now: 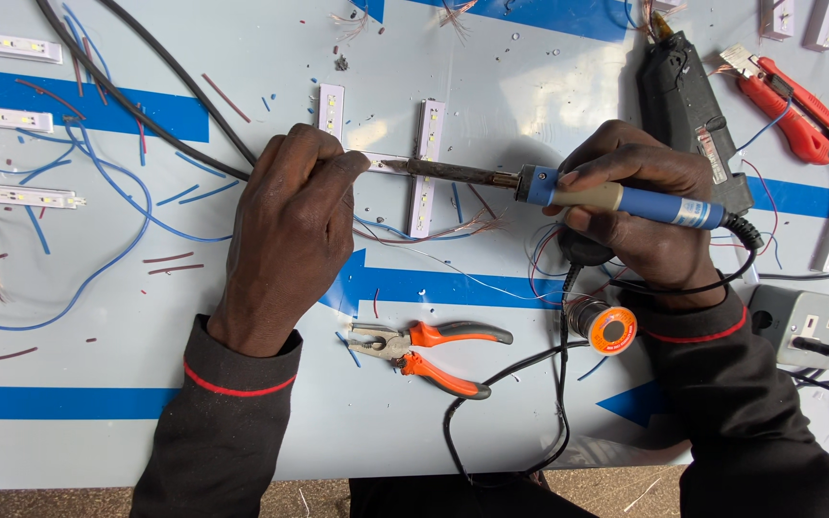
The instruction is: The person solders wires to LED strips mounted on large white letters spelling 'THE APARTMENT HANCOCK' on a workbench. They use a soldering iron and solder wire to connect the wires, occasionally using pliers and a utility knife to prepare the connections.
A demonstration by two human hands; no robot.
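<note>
Right hand (640, 206): closed around the blue handle of a soldering iron (568, 187), tip laid at the end of a white LED strip (427, 168).
Left hand (290, 230): fingers pinched shut on the joint beside the tip; what they pin is hidden.
Done: two strips lie parallel, one finished assembly (2, 120) sits far left.
Left: this joint looks in progress; loose strips wait at upper right.
Worktop (242, 384): white with blue arrows, littered with wire offcuts, orange pliers (434, 350), solder spool (611, 329), glue gun (688, 105).
Room: only bare ground below the edge.

no packages, labels (or screens)
</note>
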